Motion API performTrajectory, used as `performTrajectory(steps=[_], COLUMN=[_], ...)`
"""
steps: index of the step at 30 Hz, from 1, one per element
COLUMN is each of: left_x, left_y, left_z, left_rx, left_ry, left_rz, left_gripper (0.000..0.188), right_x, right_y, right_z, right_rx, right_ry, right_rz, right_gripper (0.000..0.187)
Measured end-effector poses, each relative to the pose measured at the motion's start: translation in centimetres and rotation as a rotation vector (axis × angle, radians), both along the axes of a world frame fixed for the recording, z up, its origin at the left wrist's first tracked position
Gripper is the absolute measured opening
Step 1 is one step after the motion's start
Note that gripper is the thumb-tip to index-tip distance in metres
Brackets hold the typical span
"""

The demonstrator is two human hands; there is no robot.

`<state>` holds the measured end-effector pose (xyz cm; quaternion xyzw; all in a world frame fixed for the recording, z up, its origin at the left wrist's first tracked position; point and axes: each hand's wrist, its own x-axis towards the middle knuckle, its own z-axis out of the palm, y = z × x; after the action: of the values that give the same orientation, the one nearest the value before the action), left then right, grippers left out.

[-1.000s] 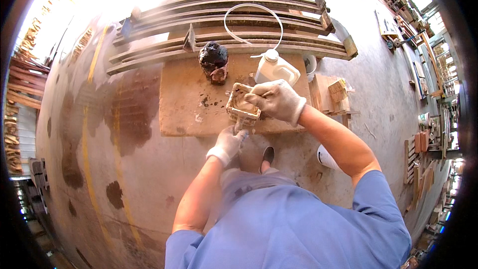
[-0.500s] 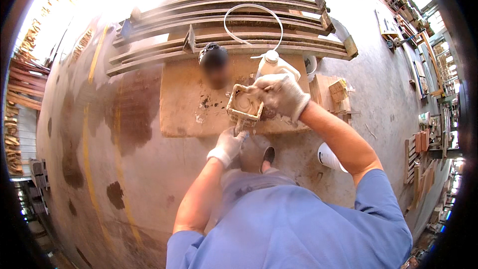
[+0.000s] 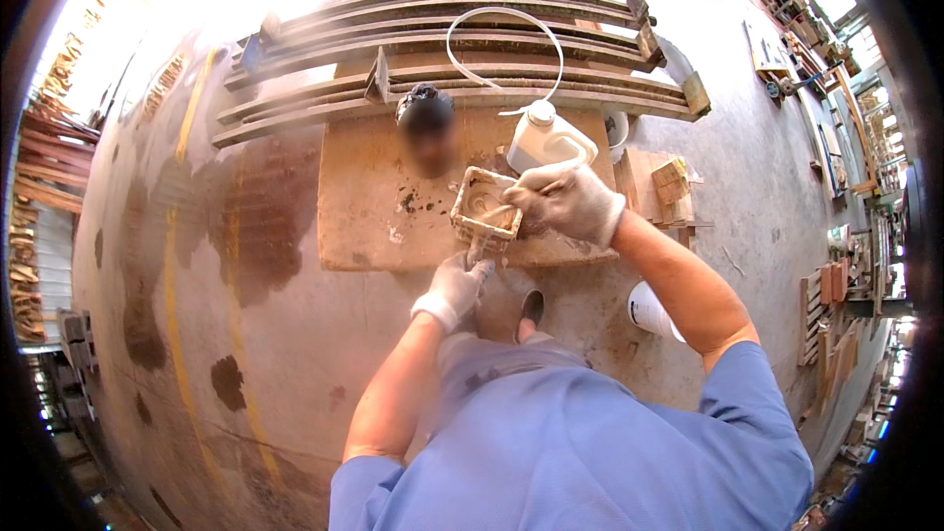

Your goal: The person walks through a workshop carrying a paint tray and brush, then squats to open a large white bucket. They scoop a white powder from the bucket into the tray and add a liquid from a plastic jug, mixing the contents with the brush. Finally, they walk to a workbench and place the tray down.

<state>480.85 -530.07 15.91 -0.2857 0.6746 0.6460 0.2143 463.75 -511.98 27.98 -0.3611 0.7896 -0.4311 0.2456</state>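
Note:
My left hand, in a pale glove, is closed round the short handle of a small square container. The container is tilted toward me, its walls crusted, with a thick pale paste inside. My right hand, also gloved, is closed at the container's right rim. From its fingertips a thin pale stick seems to reach into the paste; most of it is hidden. Just beyond my right hand stands a white plastic jug with a capped neck.
Under the container is a stained brown board. Long metal beams lie across its far side, with a white loop of strip over them. A dark, blurred round thing sits nearby. A white bucket and wood blocks are to the right.
My right hand has moved slightly down and right, uncovering more of the jug and of the paste. The left hand still holds the container, almost unmoved.

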Motion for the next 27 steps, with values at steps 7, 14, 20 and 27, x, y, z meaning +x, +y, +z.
performTrajectory(steps=[7,14,20,27], left_x=[-0.2,0.0,-0.1,0.0], left_y=[0.0,0.1,0.2,0.0], left_z=[-0.4,-0.5,0.1,-0.3], left_rx=[0.008,0.04,0.001,-0.018], left_ry=[-0.006,-0.009,-0.025,-0.008], left_rz=[-0.005,0.033,0.003,0.0], left_gripper=[0.025,0.024,0.025,0.026], right_x=[0.0,-0.6,0.2,-1.1], right_y=[-1.1,0.2,-1.2,-1.5], right_z=[-1.3,2.4,-1.1,1.7], right_rx=[-0.291,-0.152,-0.133,-0.05], right_ry=[0.417,0.445,0.137,0.335], right_rz=[-0.118,-0.056,-0.057,-0.052], right_gripper=[0.025,0.021,0.024,0.031])
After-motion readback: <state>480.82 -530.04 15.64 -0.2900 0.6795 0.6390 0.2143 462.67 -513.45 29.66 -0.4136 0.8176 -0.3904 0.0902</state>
